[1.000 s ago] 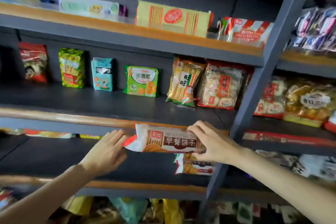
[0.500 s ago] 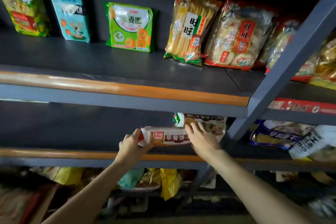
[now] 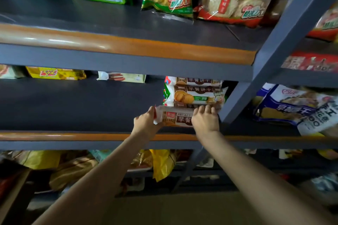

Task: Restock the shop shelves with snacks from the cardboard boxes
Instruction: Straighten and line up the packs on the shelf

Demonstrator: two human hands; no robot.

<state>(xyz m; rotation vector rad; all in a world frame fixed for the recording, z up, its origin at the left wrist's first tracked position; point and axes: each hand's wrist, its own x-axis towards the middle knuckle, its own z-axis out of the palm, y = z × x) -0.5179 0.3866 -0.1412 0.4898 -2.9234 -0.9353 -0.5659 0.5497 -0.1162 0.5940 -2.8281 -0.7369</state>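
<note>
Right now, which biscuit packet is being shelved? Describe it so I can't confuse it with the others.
Find the grey slanted upright; left of its foot, on the dark shelf, lies a stack of biscuit packets. The one being shelved is the front packet, held between the left hand and right hand.

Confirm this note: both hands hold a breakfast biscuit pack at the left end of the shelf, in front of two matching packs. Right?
Not quite. The head view shows the left hand and right hand holding the breakfast biscuit pack at the right end of the shelf, beside the upright post. It is in front of the matching packs.
</note>
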